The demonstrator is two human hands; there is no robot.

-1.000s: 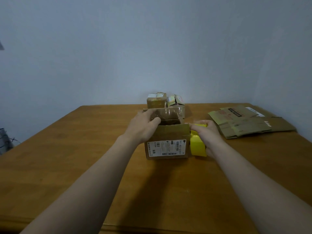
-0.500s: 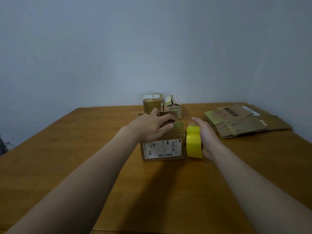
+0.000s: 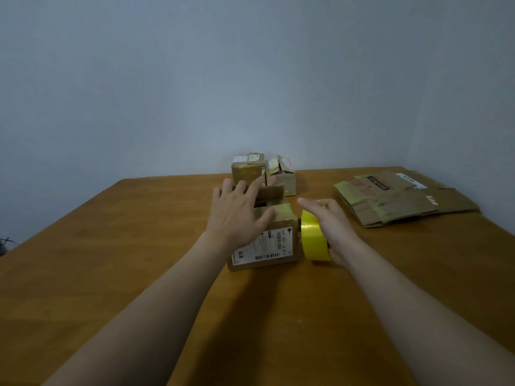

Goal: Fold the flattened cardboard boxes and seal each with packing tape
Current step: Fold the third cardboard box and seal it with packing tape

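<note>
A small brown cardboard box with a white shipping label on its near side stands in the middle of the wooden table. Its far flap stands half up. My left hand lies flat on the box's top with fingers spread and straight, pressing the near flap down. A yellow roll of packing tape stands on edge just right of the box. My right hand holds the roll from its right side, fingers curled over the top.
Two folded, taped boxes stand at the table's far edge behind the one I press. A pile of flattened cardboard boxes lies at the right. A blue-grey wall rises behind the table.
My left hand went from gripping the box's open top to lying flat on the folded near flap. The tape roll moved slightly away from the box's right side.
</note>
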